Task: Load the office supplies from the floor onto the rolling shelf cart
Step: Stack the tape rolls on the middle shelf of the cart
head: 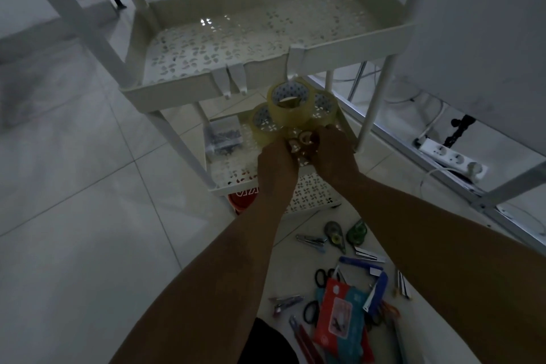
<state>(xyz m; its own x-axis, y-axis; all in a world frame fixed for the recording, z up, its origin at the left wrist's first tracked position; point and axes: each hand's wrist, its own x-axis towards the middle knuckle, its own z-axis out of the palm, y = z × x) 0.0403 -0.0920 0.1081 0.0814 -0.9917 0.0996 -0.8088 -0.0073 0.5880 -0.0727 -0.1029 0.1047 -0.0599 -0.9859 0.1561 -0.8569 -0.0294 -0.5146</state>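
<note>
The white rolling shelf cart (354, 41) stands ahead, its top tray bare. On the middle shelf (233, 174) sit three big rolls of clear packing tape (291, 105), one stacked on two, and a clear box of small dark clips (223, 137) to their left. My left hand (276, 167) and my right hand (335, 154) meet over that shelf, fingers closed around several small tape rolls (304, 140) in front of the big ones. On the floor near me lie scissors (322, 276), a blue stapler (373, 287), correction tape dispensers (335, 232), cutters (298, 331) and a red-and-teal packet (339, 316).
A red container (243, 199) shows under the middle shelf on the cart's lowest level. A white power strip (455, 156) with cables lies on the floor to the right, beside a metal frame leg (484, 201). White furniture legs (85, 18) stand at upper left on the tiled floor.
</note>
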